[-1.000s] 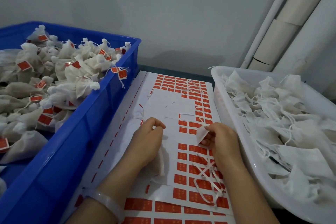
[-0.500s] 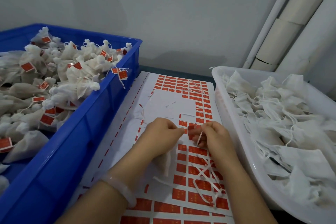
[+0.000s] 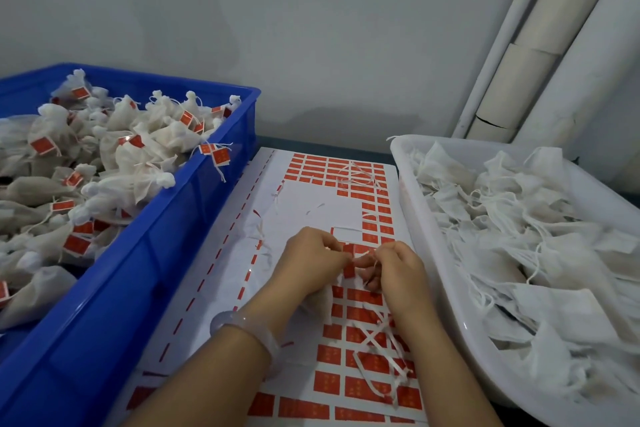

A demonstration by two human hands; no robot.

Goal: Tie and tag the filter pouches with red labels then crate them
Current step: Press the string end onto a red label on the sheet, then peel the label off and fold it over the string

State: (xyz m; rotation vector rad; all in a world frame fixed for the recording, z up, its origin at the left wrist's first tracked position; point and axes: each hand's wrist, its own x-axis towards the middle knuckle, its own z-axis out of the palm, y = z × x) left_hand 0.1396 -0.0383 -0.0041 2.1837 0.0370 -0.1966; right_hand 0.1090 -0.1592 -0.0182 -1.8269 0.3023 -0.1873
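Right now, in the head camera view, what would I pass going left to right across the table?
Blue crate → left hand → red label pinched between the hands → right hand → white tub.

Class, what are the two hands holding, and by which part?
Both pinch one red label: the left hand at its left edge, the right hand at its right edge. A white pouch hangs beneath the left hand.

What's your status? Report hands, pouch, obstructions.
Left hand and right hand pinch red label. Pouch under left hand, not crated. Nothing blocks blue crate.
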